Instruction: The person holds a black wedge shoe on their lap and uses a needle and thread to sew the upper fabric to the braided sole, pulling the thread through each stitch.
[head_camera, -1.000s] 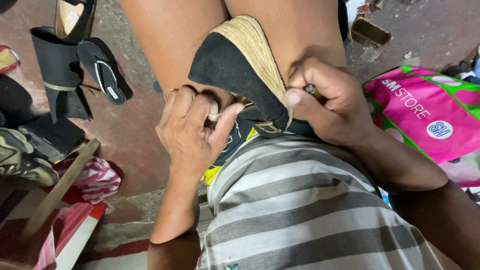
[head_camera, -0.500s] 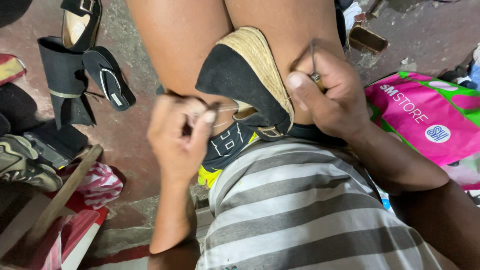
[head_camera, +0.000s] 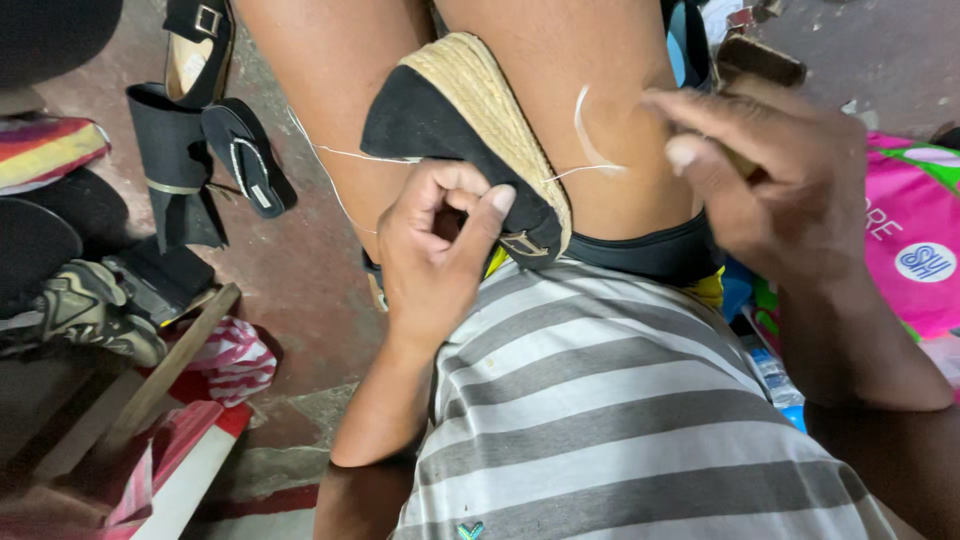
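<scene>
Black suede and woven straw make up the wedge shoe (head_camera: 470, 120), which is wedged between my bare knees. Head view: my left hand (head_camera: 440, 235) is pinched shut on the shoe's black edge near the buckle, thumb on top. A pale thread (head_camera: 590, 140) runs from the sole to my right hand (head_camera: 780, 190), whose fingers are closed on it. Black sandals (head_camera: 200, 150) lie on the floor at left; a pink bag (head_camera: 915, 250) lies at right.

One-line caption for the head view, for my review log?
Left hand pinches a black wedge shoe with a woven sole, clamped between the knees, while the right hand pulls white thread taut.
</scene>
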